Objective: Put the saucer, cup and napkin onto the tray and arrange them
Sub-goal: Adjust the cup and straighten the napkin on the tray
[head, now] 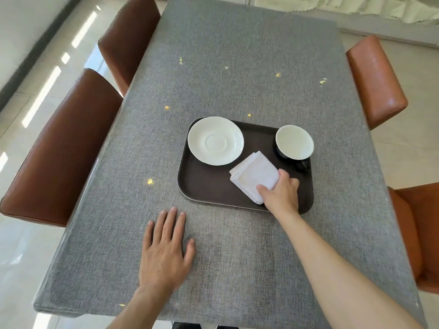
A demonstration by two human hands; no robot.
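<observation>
A dark brown tray (204, 184) lies on the grey table. On its far left stands a white saucer (215, 140). At its far right corner sits a cup (294, 142), dark outside and white inside, handle toward me. A folded white napkin (253, 175) rests on the tray between them, tilted diagonally. My right hand (281, 194) grips the napkin's near right corner with thumb and fingers. My left hand (165, 250) lies flat on the tablecloth, fingers spread, in front of the tray's left end and apart from it.
The table (237, 67) is covered with a grey woven cloth. Two brown leather chairs (61, 148) stand along the left side and two orange-brown chairs (375, 79) along the right. Glossy floor tiles surround the table.
</observation>
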